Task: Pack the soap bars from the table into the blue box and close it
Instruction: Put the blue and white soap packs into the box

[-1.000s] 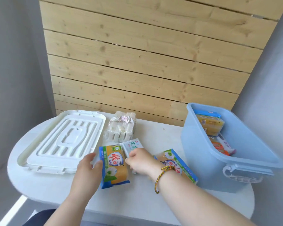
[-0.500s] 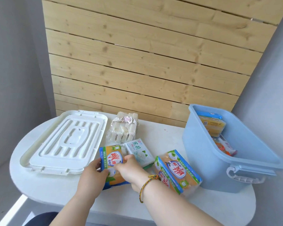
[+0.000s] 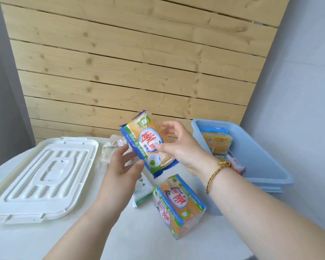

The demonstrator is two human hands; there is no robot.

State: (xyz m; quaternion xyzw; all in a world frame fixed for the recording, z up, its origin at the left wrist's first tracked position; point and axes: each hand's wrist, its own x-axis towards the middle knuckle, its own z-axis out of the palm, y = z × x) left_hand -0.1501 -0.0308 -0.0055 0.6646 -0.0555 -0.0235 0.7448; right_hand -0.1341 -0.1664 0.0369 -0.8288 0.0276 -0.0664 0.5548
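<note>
Two hands hold one orange-and-blue wrapped soap pack (image 3: pixel 148 145) above the white table (image 3: pixel 45 239): left hand (image 3: pixel 120 166) pinches its lower edge, right hand (image 3: pixel 182 147) grips its side. Transfer step; next, swing it right into the open blue plastic box (image 3: pixel 261 166).

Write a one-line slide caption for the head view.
Both hands, left and right, lift a soap pack toward the open blue box.

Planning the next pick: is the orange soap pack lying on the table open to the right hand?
Probably yes, once freed. The orange soap pack on the table lies uncovered just below the right hand, but that hand and the left hand hold another raised soap pack.
</note>
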